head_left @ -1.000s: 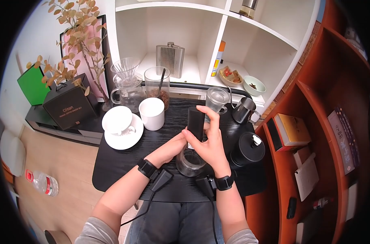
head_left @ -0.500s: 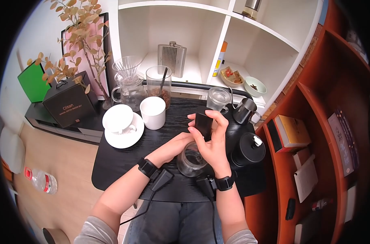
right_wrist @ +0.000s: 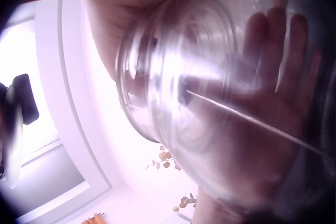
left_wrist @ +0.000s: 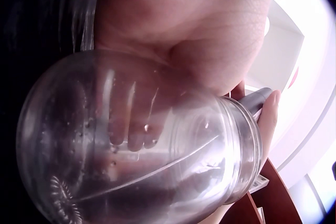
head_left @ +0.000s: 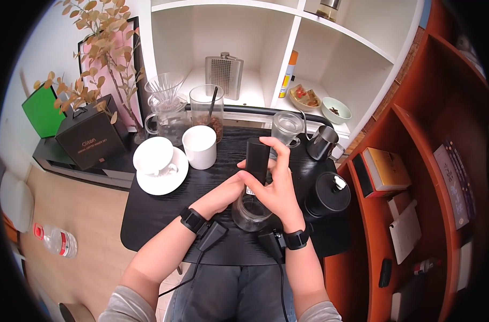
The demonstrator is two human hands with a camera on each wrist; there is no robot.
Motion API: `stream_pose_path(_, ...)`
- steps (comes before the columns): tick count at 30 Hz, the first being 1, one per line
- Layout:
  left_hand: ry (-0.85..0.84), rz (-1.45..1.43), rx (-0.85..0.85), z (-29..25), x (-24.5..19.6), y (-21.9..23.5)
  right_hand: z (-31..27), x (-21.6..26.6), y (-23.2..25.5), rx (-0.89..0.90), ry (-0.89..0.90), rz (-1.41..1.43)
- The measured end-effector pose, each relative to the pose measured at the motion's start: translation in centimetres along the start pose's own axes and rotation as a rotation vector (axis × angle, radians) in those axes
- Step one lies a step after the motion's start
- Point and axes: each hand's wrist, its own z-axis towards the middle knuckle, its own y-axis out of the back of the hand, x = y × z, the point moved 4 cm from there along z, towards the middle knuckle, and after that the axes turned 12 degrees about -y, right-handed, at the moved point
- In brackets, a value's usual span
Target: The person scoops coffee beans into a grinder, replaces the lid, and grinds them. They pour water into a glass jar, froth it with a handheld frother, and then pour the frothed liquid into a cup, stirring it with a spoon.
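Observation:
My right hand [head_left: 280, 190] grips the black handle of a handheld milk frother [head_left: 257, 160], index finger at its top end and thumb along its side. Below it stands a clear glass jar [head_left: 250, 219] on the black table. In the left wrist view, the frother's thin shaft runs down through the mouth of the jar [left_wrist: 58, 108] to a coiled whisk head [left_wrist: 64, 200] near the bottom. My left hand [head_left: 224, 194] holds the jar from the left, its fingers showing through the glass. Droplets cling to the jar's wall.
Left on the table [head_left: 164, 225] are a white mug [head_left: 200, 153], a tilted white cup [head_left: 153, 154] on a saucer [head_left: 166, 187], a glass dripper [head_left: 165, 88] and a jar of beans [head_left: 215, 126]. Right are a glass cup [head_left: 287, 129], a steel pitcher [head_left: 323, 144] and a black canister [head_left: 329, 193].
The frother's handle tipped to the right half a second ago and has swung back left and up with my right hand. My left hand stays at the jar.

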Motion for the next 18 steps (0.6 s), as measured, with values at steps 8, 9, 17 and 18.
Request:
stream_pose_path(8, 0.046, -0.023, 0.076, 0.0, -0.7, -0.2, 0.2, 0.3, -0.2, 0.037, 0.067, -0.099)
stream_pose_path(9, 0.049, -0.047, 0.070, -0.1, -0.7, -0.3, 0.2, 0.3, -0.2, 0.027, 0.103, -0.105)
stream_pose_path(17, 0.084, -0.064, -0.008, 0.0, 0.8, 0.3, -0.2, 0.5, 0.2, -0.063, 0.264, -0.258)
stream_pose_path(18, 0.082, -0.071, 0.002, 0.1, 1.3, 0.5, -0.2, 0.6, 0.3, -0.098, 0.299, -0.326)
